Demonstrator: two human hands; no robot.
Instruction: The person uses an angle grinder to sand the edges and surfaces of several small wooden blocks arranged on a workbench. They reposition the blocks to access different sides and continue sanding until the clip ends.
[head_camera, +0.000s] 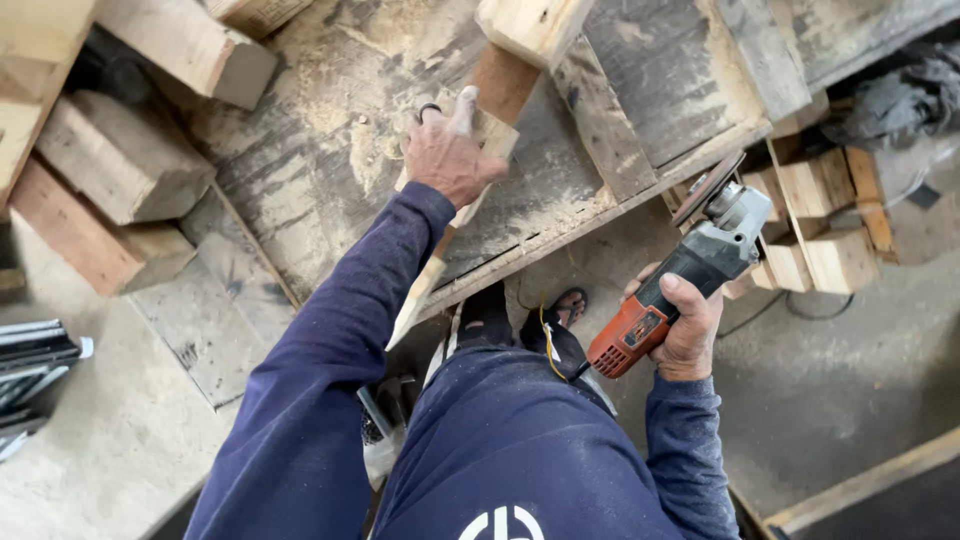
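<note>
My left hand (449, 152) presses down on a long narrow piece of wood (497, 92) that lies slanted across a dusty wooden workbench (320, 170). The wood runs from under a pale block at the top down past the bench's front edge. My right hand (683, 322) grips the body of an orange and grey angle grinder (685, 275), held off the bench's right side with its disc (708, 187) near the bench edge, apart from the wood piece.
Thick timber blocks (120, 155) are stacked at the left, and small wooden offcuts (825, 225) lie on the concrete floor at the right. Sawdust covers the bench. My sandalled foot (565, 305) stands below the bench edge. Metal strips (30, 365) lie at far left.
</note>
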